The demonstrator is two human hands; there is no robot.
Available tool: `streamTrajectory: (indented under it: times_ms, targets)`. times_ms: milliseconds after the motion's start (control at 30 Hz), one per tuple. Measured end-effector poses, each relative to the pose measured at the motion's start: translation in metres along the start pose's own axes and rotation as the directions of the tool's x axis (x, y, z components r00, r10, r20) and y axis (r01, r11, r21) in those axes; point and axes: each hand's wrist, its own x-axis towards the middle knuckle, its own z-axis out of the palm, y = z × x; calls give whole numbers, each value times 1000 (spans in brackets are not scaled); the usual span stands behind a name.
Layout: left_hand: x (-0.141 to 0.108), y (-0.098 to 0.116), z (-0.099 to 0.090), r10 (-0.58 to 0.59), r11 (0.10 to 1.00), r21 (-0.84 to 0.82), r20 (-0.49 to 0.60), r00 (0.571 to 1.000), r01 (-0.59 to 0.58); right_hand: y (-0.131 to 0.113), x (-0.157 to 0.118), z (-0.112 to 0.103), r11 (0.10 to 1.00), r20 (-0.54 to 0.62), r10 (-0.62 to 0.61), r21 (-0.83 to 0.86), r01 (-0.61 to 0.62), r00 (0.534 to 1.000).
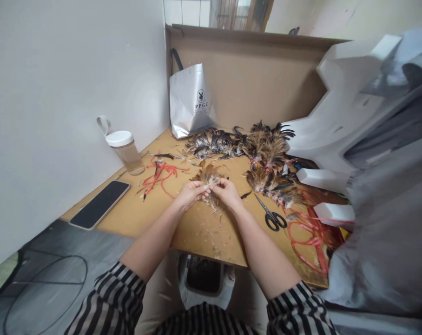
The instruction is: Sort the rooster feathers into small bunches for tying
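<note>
A small bunch of brown feathers [207,172] is pinched by its base between my two hands, above the middle of the tan table [193,228]. My left hand [193,194] closes thumb and fingers on the bunch from the left. From the right, my right hand [227,191] grips the same bunch, its fingertips close to the left ones. Loose quills and fluff show just below the hands. Black-handled scissors [272,216] lie to the right, beside a row of bundled feathers [275,186]. Red strings [162,177] lie left of my hands.
Toward the back are a silver bag [190,100] and feather piles [216,143]. A lidded cup [127,153] and a phone [101,204] sit at the left. Red ribbon [310,237] and white foam-like pieces [322,179] border the right. A bin [204,277] stands below the front edge.
</note>
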Motion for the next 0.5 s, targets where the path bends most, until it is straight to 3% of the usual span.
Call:
streamTrajectory:
  times_ms: [500]
  targets:
    - [1, -1, 1, -4, 1000, 14, -18, 1000, 4, -3, 0, 0, 981, -41, 118, 160, -110, 992]
